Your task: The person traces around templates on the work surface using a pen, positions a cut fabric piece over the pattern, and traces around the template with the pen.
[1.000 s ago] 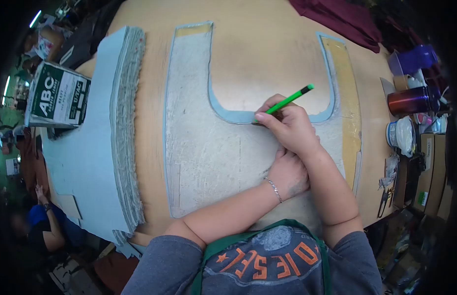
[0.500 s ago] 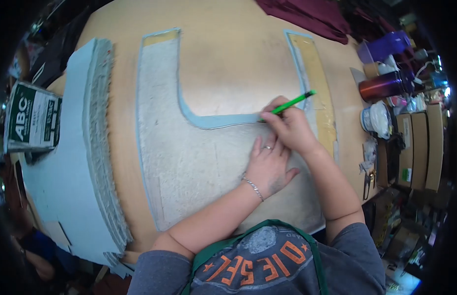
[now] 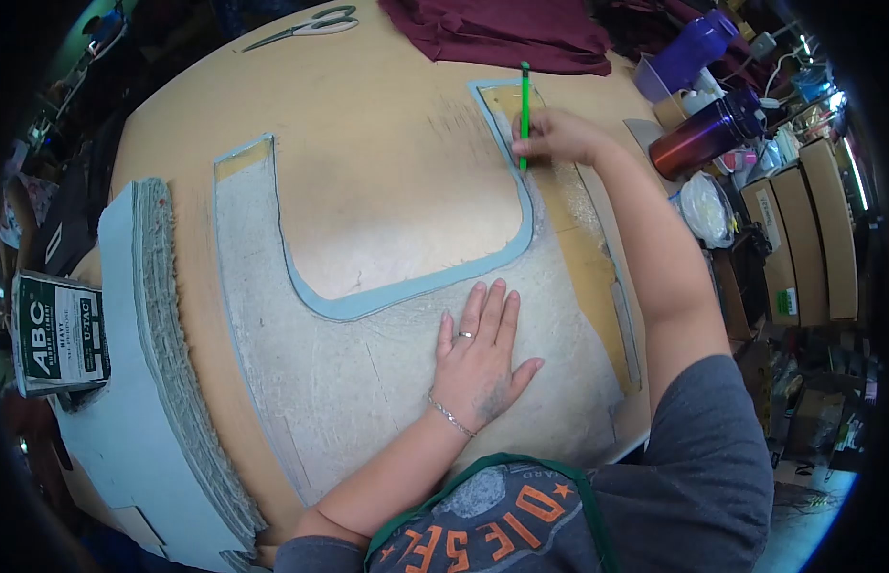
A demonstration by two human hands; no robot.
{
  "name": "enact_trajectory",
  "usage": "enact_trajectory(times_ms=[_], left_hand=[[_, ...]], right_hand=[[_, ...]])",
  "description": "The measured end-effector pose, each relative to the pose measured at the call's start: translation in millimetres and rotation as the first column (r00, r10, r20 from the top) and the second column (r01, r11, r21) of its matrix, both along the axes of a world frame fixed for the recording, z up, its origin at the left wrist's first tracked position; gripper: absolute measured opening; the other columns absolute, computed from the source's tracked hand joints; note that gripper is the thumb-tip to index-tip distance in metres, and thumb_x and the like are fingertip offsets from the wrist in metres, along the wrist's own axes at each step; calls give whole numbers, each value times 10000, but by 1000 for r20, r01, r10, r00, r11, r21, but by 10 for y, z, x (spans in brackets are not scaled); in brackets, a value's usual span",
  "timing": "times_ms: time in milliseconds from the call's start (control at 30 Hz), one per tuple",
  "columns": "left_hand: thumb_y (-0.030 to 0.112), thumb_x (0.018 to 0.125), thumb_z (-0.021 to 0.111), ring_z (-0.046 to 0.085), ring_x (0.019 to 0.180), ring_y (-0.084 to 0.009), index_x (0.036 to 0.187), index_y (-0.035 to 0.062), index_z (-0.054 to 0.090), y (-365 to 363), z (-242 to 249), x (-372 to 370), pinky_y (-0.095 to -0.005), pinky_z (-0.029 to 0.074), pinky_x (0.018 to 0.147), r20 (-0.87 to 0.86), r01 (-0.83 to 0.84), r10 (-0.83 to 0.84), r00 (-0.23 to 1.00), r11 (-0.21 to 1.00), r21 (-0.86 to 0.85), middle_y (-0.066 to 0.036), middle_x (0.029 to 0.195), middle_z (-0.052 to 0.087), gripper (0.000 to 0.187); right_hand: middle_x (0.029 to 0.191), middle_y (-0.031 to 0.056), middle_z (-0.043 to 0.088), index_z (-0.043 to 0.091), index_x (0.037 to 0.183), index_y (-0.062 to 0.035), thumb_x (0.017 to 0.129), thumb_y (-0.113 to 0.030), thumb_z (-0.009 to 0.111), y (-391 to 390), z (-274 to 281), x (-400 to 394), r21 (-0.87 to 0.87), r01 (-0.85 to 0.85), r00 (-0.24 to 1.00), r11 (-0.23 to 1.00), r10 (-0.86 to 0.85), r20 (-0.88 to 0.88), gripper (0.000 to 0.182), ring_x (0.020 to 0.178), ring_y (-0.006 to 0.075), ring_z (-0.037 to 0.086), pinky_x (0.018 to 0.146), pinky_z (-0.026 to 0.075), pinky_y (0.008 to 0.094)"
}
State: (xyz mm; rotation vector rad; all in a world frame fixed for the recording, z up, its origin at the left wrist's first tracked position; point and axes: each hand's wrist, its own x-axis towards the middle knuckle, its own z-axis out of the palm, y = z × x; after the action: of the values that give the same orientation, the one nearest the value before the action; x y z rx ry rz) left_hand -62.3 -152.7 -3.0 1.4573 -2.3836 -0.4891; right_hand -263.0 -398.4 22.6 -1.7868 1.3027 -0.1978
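My left hand (image 3: 478,368) lies flat with fingers spread on a worn, pale U-shaped template (image 3: 358,382), which has yellowish patches at its upper ends and right side. Under it is a light blue sheet (image 3: 406,294), showing as a band along the inner curve and a thin strip at the outer left edge. My right hand (image 3: 559,138) grips a green pen (image 3: 525,115), held upright with its tip down at the inner edge of the template's right arm.
At the left, a stack of light blue sheets (image 3: 129,382) carries an ABC can (image 3: 60,334). Scissors (image 3: 306,29) and maroon cloth (image 3: 502,33) lie at the far side. A tumbler (image 3: 702,138), a plastic-covered tub (image 3: 704,210) and cardboard boxes (image 3: 798,239) stand right.
My right hand has moved the pen from the bottom of the inner curve up along the right arm. My left hand's fingers have spread flatter. The view has shifted, bringing scissors into sight.
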Motion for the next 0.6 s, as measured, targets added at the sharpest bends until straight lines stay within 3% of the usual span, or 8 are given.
enact_trajectory(times_ms=[200, 300, 367, 433, 467, 533, 600], left_hand=[[509, 748, 528, 257, 1276, -222, 1302, 90, 357, -15, 4, 5, -484, 236, 981, -30, -10, 11, 999, 999, 36, -77, 1367, 306, 715], [510, 746, 528, 253, 1277, -215, 1302, 92, 355, -16, 4, 7, -480, 231, 983, -26, -14, 15, 1000, 999, 40, -68, 1368, 303, 717], [508, 744, 530, 248, 1279, -209, 1302, 95, 357, -15, 13, 6, -474, 226, 986, -24, -16, 17, 1000, 999, 38, -63, 1370, 300, 715], [503, 741, 533, 240, 1283, -203, 1300, 98, 361, -12, 11, 10, -467, 221, 989, -28, -22, 23, 999, 999, 39, -57, 1371, 298, 711], [501, 739, 534, 239, 1283, -200, 1298, 100, 363, -3, 3, 11, -464, 218, 991, -34, -22, 23, 999, 999, 31, -55, 1371, 299, 709], [497, 735, 537, 236, 1284, -195, 1294, 103, 368, 9, -22, 7, -457, 212, 995, -45, -37, 38, 998, 999, 23, -51, 1370, 302, 704], [493, 735, 535, 242, 1279, -196, 1286, 98, 377, 22, -35, 11, -454, 212, 995, -60, -50, 50, 997, 999, 2, -57, 1362, 312, 696]], right_hand=[[743, 18, 595, 490, 833, -93, 825, -153, 591, -760, 102, 268, 64, 89, 995, 994, -91, 32, 118, 640, 96, 573, 550, 445, 216], [738, 22, 595, 495, 834, -85, 827, -150, 590, -946, 92, 312, 4, 148, 980, 989, -147, 135, 115, 642, 106, 580, 545, 454, 214], [743, 33, 591, 507, 867, -60, 828, -144, 589, -1028, -145, 285, -235, 224, 941, 946, -147, 305, 125, 680, 112, 581, 587, 458, 217], [760, 46, 588, 520, 896, -42, 821, -155, 596, -918, -253, 388, -500, 342, 893, 795, -110, 436, 155, 703, 127, 581, 621, 461, 234], [773, 40, 584, 521, 910, -13, 829, -146, 586, -685, -232, 407, -512, 448, 856, 733, -186, 482, 169, 688, 110, 562, 634, 446, 229], [788, 40, 584, 519, 916, -1, 836, -137, 576, -164, -267, 560, -386, 558, 706, 734, -176, 686, 167, 700, 108, 566, 640, 458, 230], [787, 49, 583, 507, 897, 5, 837, -111, 570, 447, -201, 789, -141, 522, 678, 841, -308, 668, 146, 724, 111, 575, 651, 469, 228]])
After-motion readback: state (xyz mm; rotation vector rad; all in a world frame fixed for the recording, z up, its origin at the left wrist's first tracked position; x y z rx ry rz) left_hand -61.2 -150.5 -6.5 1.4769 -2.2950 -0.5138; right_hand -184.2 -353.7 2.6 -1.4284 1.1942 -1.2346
